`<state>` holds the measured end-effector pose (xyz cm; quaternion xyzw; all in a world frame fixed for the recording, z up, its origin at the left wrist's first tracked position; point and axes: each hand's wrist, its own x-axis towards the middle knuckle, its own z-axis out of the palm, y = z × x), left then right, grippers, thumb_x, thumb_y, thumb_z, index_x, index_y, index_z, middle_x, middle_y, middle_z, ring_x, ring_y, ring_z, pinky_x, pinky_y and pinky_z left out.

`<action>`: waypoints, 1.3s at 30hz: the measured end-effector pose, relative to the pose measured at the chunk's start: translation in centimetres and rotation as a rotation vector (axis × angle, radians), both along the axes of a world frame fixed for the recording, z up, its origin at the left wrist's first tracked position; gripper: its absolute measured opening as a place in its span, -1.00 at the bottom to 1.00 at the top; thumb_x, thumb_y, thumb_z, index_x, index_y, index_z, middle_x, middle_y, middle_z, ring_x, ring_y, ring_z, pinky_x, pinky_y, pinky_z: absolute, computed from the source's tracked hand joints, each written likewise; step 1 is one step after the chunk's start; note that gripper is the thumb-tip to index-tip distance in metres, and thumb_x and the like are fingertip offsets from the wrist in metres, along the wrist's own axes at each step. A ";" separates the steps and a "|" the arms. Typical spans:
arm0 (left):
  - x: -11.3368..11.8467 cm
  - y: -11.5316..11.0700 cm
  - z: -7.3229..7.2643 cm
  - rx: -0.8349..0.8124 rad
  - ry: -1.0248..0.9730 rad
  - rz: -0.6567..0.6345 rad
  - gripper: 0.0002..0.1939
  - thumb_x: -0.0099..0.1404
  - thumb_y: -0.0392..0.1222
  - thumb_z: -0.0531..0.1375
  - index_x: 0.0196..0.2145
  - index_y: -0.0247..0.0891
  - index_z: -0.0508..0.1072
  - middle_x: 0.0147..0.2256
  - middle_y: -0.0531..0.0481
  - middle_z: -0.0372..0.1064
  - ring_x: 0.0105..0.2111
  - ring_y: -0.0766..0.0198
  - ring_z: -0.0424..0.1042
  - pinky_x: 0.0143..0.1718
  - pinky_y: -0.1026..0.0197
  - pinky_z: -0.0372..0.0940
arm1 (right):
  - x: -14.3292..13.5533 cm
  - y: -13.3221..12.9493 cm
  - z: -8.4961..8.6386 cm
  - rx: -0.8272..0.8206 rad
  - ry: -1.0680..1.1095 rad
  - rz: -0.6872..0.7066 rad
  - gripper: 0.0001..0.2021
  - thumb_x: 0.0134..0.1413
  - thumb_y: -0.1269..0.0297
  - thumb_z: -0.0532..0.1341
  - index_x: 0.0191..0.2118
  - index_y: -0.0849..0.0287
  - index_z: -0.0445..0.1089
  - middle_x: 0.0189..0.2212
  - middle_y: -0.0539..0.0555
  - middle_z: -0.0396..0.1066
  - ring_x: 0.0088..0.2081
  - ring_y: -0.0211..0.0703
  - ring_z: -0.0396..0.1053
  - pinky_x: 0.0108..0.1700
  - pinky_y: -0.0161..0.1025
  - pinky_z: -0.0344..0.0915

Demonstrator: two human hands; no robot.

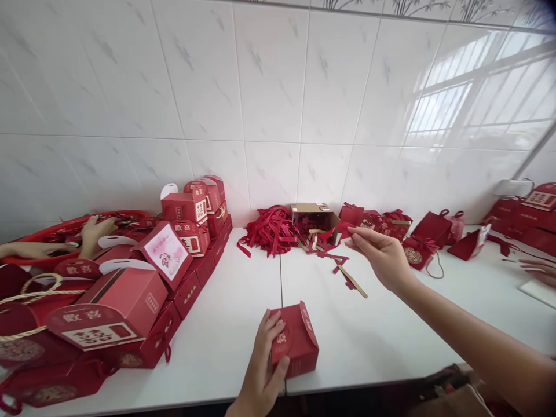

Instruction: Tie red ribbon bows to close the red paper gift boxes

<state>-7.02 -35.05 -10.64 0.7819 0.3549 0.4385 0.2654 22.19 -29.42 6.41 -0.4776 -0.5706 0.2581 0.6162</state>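
Near the table's front edge, my left hand [263, 362] is wrapped round the left side of a small red gift box [299, 339] with rounded flaps and pale printing. My right hand [384, 255] is raised further back, thumb and forefinger pinched on the end of a dark red ribbon [343, 229]. The ribbon trails left toward an open cardboard box [315, 207] lying against the wall, with ribbons and gold strips spilling from it. Beside that box lies a heap of red ribbons [271, 230]. One gold strip [353, 282] lies on the table below my right hand.
Stacked red gift boxes [186, 289] fill the table's left side. Behind them, another person's hands [96, 231] reach into a red basin [37, 234]. Small red bags [430, 229] and more boxes stand at the right, where another person's hand [541, 269] shows. A tiled wall [269, 87] rises behind.
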 end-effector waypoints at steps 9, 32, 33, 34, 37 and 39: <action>2.9 -1.5 7.7 0.045 0.094 -0.015 -0.44 0.32 0.00 0.00 0.23 -0.14 0.06 0.31 -0.11 -0.22 0.30 -0.11 -0.48 0.19 -0.32 -0.20 | -3.6 -10.8 -1.5 -0.037 -0.148 0.463 -0.87 0.08 0.34 0.24 -0.25 0.09 0.52 -0.32 0.11 0.49 -0.30 -0.15 0.44 -0.23 -0.19 0.39; 4.2 -5.7 9.6 -0.437 -0.053 -0.132 -0.73 0.27 -0.02 0.10 -0.41 -0.24 0.44 -0.52 0.02 0.28 -0.48 0.31 0.24 -0.43 0.30 0.23 | -4.8 -11.7 -5.7 -0.402 0.057 0.726 -0.79 0.11 0.28 0.21 -0.11 0.15 0.33 -0.28 0.05 0.35 -0.33 -0.27 0.30 -0.23 -0.25 0.27; 3.9 -5.6 9.4 -0.509 -0.063 -0.122 -0.68 0.25 0.03 0.11 -0.48 -0.26 0.42 -0.59 0.06 0.19 -0.57 0.36 0.16 -0.54 0.34 0.14 | -4.8 -11.5 -5.9 -0.424 0.074 0.737 -0.77 0.11 0.27 0.20 -0.09 0.14 0.32 -0.28 0.04 0.34 -0.36 -0.30 0.28 -0.28 -0.28 0.25; 3.7 -5.6 9.2 -0.563 -0.069 -0.114 -0.63 0.24 0.06 0.11 -0.54 -0.27 0.39 -0.64 0.09 0.13 -0.61 0.39 0.09 -0.59 0.35 0.07 | -4.8 -11.4 -6.1 -0.443 0.090 0.750 -0.75 0.11 0.27 0.20 -0.07 0.13 0.30 -0.27 0.04 0.33 -0.39 -0.32 0.26 -0.32 -0.30 0.23; 2.9 -5.3 9.1 -0.638 -0.068 -0.082 -0.55 0.22 0.11 0.11 -0.63 -0.29 0.37 -0.64 0.06 0.16 -0.59 0.38 0.12 -0.55 0.34 0.06 | -4.7 -11.0 -6.3 -0.498 0.122 0.793 -0.74 0.10 0.29 0.19 -0.06 0.13 0.28 -0.29 0.02 0.32 -0.43 -0.34 0.21 -0.36 -0.33 0.19; 2.6 -5.1 9.4 -0.657 -0.079 -0.050 -0.57 0.20 0.11 0.13 -0.61 -0.29 0.43 -0.60 0.02 0.26 -0.53 0.34 0.20 -0.49 0.33 0.11 | -4.7 -10.9 -6.2 -0.548 0.107 0.811 -0.78 0.09 0.33 0.17 -0.10 0.15 0.29 -0.37 -0.01 0.29 -0.44 -0.34 0.20 -0.38 -0.34 0.18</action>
